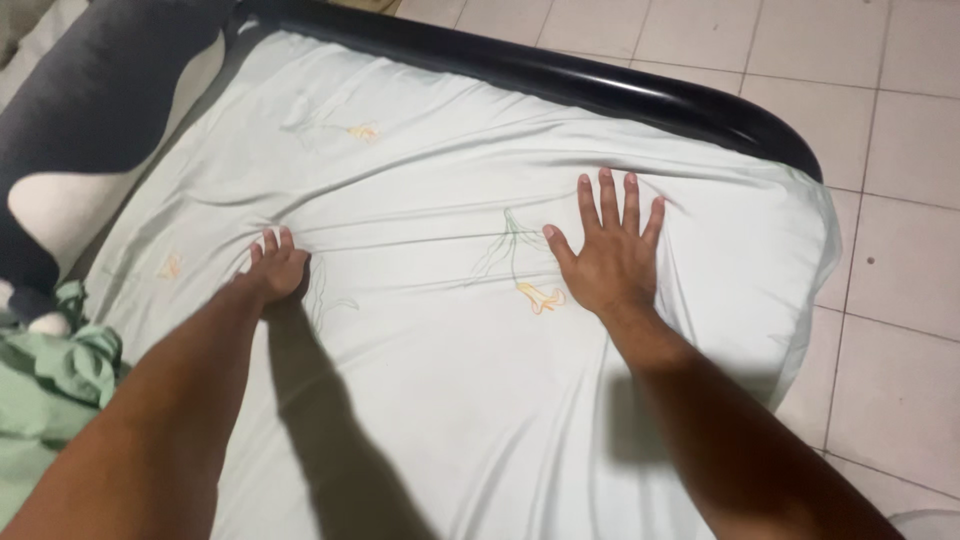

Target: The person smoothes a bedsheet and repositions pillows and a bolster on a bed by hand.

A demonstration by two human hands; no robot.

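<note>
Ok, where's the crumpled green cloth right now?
The crumpled green cloth lies at the head view's left edge, beside the left forearm, on the pale bed sheet.

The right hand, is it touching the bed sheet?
Touching. The head view shows the right hand pressed flat, fingers spread, on the pale sheet, with creases running out from under the palm.

Green cloth [45, 375] cut off at left edge. Dark pillow [90, 110] runs past top-left corner. Mattress hidden under sheet [430, 400]. Both forearms leave near edge.
</note>
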